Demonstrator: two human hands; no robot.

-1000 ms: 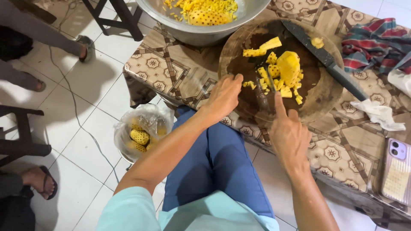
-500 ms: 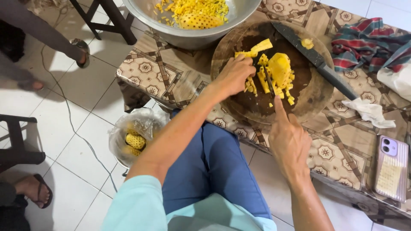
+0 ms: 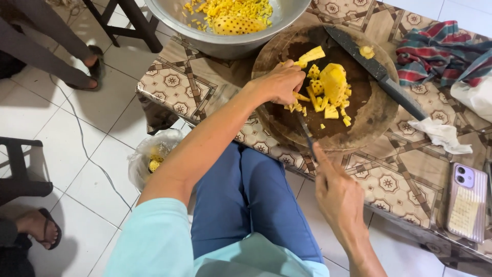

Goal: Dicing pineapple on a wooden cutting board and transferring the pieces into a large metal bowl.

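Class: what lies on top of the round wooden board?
On the round wooden board: yellow fruit pieces, a large knife, the left hand. Pieces under that hand are hidden.

Patterned table (image 3: pixel 205 84) w/ steel bowl (image 3: pixel 215 43), round board (image 3: pixel 369 115), plaid cloth (image 3: pixel 441 54), phone (image 3: pixel 466 202).

Desk (image 3: pixel 394 179) runs across the upper right, person's lap under its near edge. Round cutting board (image 3: pixel 369 120) sits mid-desk; pineapple chunks (image 3: pixel 328 90) piled on its centre. Left hand (image 3: pixel 279 82) rests on the board's left side, touching the chunks. Right hand (image 3: pixel 341 197) sits off the near desk edge, small knife (image 3: pixel 305 131) reaching from it onto the board. Large knife (image 3: pixel 379 74) lies across the board's far-right rim. Metal bowl (image 3: pixel 215 43) behind-left of board, cut pineapple in it. Cloth (image 3: pixel 441 51) far right, tissue (image 3: pixel 441 134) right of board, phone (image 3: pixel 466 202) near-right. Bag (image 3: pixel 151 159) on the floor, left of the lap.
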